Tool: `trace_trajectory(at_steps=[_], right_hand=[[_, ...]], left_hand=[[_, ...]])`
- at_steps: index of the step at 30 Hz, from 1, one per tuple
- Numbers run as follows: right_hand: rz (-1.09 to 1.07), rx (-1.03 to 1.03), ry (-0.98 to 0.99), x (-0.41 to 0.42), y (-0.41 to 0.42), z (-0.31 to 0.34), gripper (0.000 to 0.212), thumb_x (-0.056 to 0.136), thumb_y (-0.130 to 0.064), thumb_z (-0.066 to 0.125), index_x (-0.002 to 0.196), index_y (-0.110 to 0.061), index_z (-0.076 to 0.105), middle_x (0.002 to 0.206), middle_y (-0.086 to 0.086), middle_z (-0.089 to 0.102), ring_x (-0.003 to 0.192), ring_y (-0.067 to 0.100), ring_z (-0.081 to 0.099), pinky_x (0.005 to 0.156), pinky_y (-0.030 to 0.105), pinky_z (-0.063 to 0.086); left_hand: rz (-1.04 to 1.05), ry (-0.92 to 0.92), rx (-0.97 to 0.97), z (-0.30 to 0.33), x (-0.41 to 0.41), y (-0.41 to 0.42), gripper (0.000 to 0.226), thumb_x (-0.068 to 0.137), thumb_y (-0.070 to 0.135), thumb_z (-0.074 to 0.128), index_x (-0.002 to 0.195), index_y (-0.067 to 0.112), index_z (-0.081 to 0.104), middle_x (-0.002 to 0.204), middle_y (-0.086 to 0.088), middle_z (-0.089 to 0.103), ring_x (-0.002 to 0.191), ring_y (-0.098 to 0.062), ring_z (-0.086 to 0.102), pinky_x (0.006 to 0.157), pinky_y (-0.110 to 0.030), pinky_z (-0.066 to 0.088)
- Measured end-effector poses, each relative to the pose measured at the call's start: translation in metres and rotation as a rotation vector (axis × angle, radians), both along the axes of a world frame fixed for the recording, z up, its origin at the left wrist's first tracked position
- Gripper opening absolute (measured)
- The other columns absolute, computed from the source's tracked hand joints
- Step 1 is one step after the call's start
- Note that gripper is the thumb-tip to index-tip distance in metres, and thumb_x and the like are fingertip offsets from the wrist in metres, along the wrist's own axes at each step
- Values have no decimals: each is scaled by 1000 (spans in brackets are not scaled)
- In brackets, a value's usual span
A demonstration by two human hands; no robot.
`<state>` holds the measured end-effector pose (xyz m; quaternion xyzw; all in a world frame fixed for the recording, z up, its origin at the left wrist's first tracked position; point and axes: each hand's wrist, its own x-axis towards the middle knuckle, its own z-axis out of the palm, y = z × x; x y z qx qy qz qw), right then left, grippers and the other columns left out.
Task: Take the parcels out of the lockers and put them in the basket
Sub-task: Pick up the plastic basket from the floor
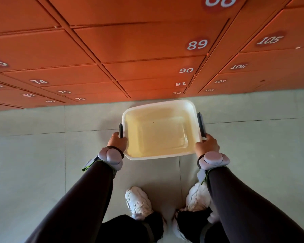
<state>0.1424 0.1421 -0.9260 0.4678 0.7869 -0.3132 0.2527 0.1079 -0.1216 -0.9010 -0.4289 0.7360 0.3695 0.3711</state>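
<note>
A white plastic basket [193, 109] with dark side handles is held low over the floor in front of the lockers; nothing lies inside it. My left hand [117, 142] grips its left handle and rim. My right hand [207, 145] grips the right handle and rim. The orange lockers [147, 42] fill the upper half of the view, with white numbers such as 89, 90 and 91; every door I can see is shut. No parcel is in view.
Pale grey floor tiles [42, 155] spread below the lockers. My two feet in white shoes [138, 200] stand just behind the basket. Both wrists wear grey strapped bands.
</note>
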Motion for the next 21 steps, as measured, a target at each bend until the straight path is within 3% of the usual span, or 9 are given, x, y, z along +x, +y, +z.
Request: trace_trajectory(at_steps=[4,11,15,21], right_hand=[[20,-10,2,6,3,51,49,80,-5,46,128,-17,53,122,8,65,116,31,56,91,32,43],[14,-21,-7,9,13,164,50,80,-5,47,127,-20,51,116,5,68,113,30,57,90,32,43],[22,-70,8,14,22,233,47,79,-6,47,124,-21,53,113,5,69,107,30,60,88,31,44],[-3,-175,-11,13,36,336,43,80,-9,50,123,-17,54,115,11,66,103,35,63,95,44,50]], left_hand=[[-70,59,-29,49,9,7,44,87,9,43,131,7,40,123,-25,55,110,-43,55,95,-53,47],[-148,106,-47,165,11,12,48,86,8,46,133,4,40,124,-23,57,108,-40,55,89,-41,46],[-138,162,-44,237,9,17,49,86,6,48,134,7,38,125,-22,56,109,-39,56,88,-41,46],[-137,167,-85,349,-2,30,49,85,10,52,130,4,36,122,-24,57,106,-41,58,91,-48,49]])
